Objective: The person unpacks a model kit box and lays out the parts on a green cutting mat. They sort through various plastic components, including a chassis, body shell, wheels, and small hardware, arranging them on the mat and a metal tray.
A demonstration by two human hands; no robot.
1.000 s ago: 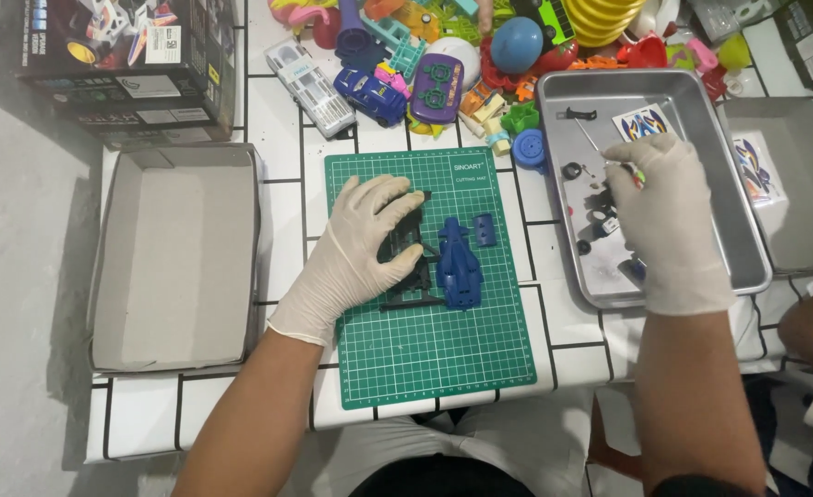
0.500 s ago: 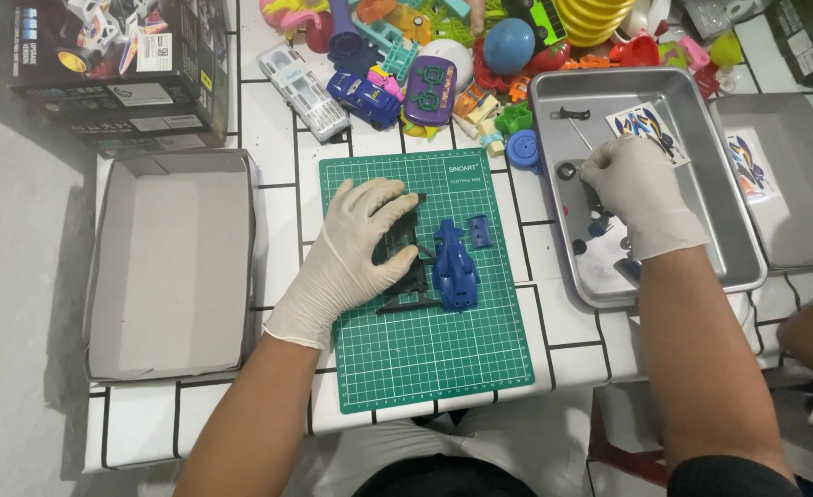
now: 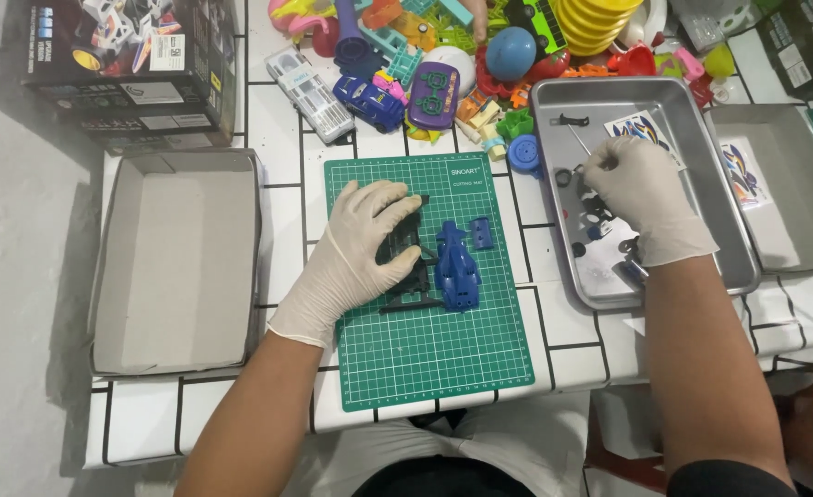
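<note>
1. Head view: the left hand [image 3: 356,248], in a pale glove, lies flat and spread wide on the green cutting mat [image 3: 425,368] at the centre of the frame, palm down, gripping nothing.
2. Its fingers [image 3: 397,204] press on a black toy-car chassis [image 3: 406,267], which lies on the mat partly hidden under the hand.
3. Just beside the chassis, on its right, lies a blue toy-car body shell [image 3: 455,267]; the two look to be touching, and the hand stops just short of the shell.
4. A small blue part [image 3: 482,232] sits on the mat just to the upper right of the shell.
5. The right hand [image 3: 641,193], also gloved, is over the metal tray [image 3: 554,101] at the right of the frame, fingers curled in and pinched narrow at the tips; whether it holds something there I cannot tell.
6. Small dark parts [image 3: 580,225] lie scattered on the tray floor near that hand, and a sticker sheet [image 3: 639,126] lies at the tray's upper end.
7. An open grey cardboard box lid [image 3: 176,267] sits at the left of the frame on the white tiled surface [image 3: 287,120].
8. A heap of coloured plastic toys [image 3: 452,46] fills the top of the frame, and a printed kit box [image 3: 130,64] stands at the upper left.
</note>
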